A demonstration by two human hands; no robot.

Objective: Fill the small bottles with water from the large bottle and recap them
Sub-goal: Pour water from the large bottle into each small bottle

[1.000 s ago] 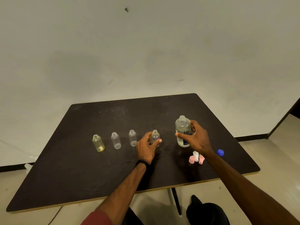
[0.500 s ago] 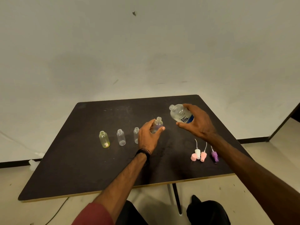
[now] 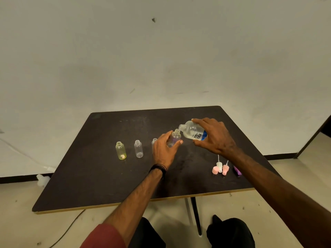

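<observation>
**A bare room set up for a tabletop exercise**

Standing here, this looks less like a home or a kitchen than a plain, sparsely fitted room, perhaps a test or recording space, though nothing settles which. A dark square table (image 3: pixel 111 178) with a pale edge stands on a thin metal leg (image 3: pixel 196 217) against a blank off-white wall (image 3: pixel 161 59) that carries a few scuffs and one dark mark (image 3: pixel 153 20). A black skirting strip (image 3: pixel 18 179) runs along the wall's foot. The floor (image 3: pixel 21 226) is pale, smooth and speckled with dirt, and a cable (image 3: pixel 69 228) trails across it under the table.
</observation>
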